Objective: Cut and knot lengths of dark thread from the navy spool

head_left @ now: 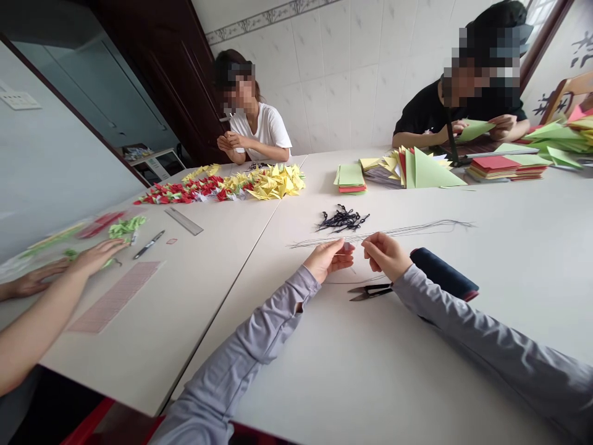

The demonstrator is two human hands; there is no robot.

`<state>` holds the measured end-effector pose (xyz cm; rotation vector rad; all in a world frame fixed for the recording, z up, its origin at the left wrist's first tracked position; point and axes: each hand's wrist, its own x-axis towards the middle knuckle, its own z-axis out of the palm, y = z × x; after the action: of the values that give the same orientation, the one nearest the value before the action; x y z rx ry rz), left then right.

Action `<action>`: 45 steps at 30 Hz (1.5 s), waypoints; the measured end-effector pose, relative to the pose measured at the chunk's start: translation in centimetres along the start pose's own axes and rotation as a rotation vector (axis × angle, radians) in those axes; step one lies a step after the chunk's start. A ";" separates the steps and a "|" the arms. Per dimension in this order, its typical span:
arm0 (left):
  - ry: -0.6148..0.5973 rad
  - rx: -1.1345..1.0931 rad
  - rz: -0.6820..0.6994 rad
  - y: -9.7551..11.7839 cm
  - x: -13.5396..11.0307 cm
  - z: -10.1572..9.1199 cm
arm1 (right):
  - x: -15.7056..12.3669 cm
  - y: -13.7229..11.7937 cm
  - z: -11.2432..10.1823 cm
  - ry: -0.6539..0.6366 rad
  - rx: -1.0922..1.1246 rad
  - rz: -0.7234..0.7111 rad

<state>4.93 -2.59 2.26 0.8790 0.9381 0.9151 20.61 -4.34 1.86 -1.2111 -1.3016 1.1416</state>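
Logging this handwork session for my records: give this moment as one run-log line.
left hand: fingers pinched beside thin dark threads | right hand: fingers pinched, same threads | nearby: thread snips, navy thread spool, black cords

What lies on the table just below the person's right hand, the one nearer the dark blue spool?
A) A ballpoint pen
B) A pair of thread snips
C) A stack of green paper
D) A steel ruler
B: the thread snips lie directly below the right hand, beside the dark blue spool.
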 end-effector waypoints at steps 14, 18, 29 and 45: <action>-0.038 0.100 0.009 0.1 -0.6 0.5 | -1.1 0.4 0.5 -0.057 -0.528 -0.342; -0.034 0.086 0.012 -0.2 -0.5 0.3 | -1.2 0.4 0.6 -0.084 -0.558 -0.286; 0.177 -0.001 0.035 2.2 1.1 -3.2 | -0.4 -3.8 -4.6 -0.562 -0.545 0.012; 0.411 0.153 0.172 1.6 2.2 -7.4 | 5.4 -1.9 -25.0 -0.140 -0.517 0.333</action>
<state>-1.55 1.52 0.67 0.9293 1.3138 1.2116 45.28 1.28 5.88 -1.8042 -1.6028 1.1731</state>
